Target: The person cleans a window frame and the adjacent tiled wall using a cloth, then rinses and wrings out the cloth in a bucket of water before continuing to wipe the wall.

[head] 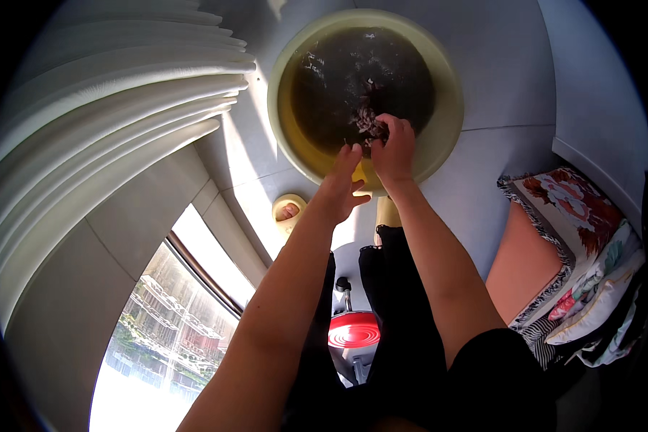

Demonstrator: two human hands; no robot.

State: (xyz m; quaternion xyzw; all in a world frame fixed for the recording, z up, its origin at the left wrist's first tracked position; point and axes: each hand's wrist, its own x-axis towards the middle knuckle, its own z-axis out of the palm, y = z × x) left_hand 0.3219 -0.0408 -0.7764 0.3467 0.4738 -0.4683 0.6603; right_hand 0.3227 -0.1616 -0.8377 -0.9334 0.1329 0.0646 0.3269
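A pale yellow basin (449, 116) holding dark, murky water (329, 92) stands on the floor before me. Out of the water rises a wet, purplish-brown bunched clump (365, 120) with a knobbly surface; I cannot tell its exact material, and the rest of it is hidden below. My right hand (397, 148) has its thumb and fingers around the near right side of this clump. My left hand (345, 181) is over the basin's near rim, fingers apart and nothing in them, its fingertips just short of the clump.
White curtain folds (194, 70) hang at the left, near a window (178, 329). Below the basin, a yellow slipper (281, 221) is on a foot. A red round stool-like seat (355, 330) shows between my legs. Folded patterned textiles (572, 216) lie at the right, by a pale panel (594, 108).
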